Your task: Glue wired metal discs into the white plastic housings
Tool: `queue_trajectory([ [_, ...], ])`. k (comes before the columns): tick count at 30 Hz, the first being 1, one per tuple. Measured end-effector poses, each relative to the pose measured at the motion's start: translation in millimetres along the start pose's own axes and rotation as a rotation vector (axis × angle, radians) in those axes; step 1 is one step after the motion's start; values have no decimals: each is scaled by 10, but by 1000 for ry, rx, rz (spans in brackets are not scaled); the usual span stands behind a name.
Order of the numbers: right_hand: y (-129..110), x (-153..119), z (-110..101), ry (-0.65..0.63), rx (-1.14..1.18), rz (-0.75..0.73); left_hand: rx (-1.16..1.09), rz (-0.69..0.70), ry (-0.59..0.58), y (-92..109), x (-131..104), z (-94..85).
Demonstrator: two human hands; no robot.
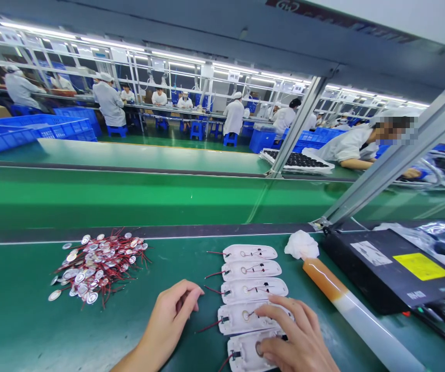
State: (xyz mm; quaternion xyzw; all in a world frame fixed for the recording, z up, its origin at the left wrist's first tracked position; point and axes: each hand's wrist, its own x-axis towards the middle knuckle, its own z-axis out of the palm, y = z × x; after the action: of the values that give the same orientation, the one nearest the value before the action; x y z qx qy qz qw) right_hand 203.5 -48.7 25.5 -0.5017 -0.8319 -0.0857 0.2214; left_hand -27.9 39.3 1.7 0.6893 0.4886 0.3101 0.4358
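Note:
Several white plastic shells (251, 287) lie in a column on the green bench, each with a dark red wire out its left end. Those whose insides show hold a round disc with thin wires. My right hand (302, 333) is over the two nearest shells, fingers apart, its lower fingertips at a small round disc (259, 349) in the nearest shell (241, 351). Left of the column, my left hand (173, 315) is closed, thumb against curled fingers; anything inside is hidden. Further left is a pile of silvery discs with red wires (98, 266).
Right of the shells lie a white wad (302, 244), a long tube with an amber end (357, 310) and a black box (396, 266) with a yellow label. A slanted metal post (393, 150) rises behind. Across the green belt (129, 201), a co-worker (354, 144) leans over the far bench.

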Motion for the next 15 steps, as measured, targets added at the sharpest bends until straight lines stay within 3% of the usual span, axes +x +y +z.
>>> queue_trajectory([
  [5, 68, 18, 7, 79, 25, -27, 89, 81, -20, 177, -13, 6],
  [8, 171, 47, -41, 226, 47, -26, 270, 150, -215, 442, -4, 84],
  [11, 245, 127, -116, 324, 66, 47, 485, 100, -406, 680, 51, 200],
  [15, 306, 284, -213, 411, 99, 92, 649, 83, -455, 804, 174, 278],
])
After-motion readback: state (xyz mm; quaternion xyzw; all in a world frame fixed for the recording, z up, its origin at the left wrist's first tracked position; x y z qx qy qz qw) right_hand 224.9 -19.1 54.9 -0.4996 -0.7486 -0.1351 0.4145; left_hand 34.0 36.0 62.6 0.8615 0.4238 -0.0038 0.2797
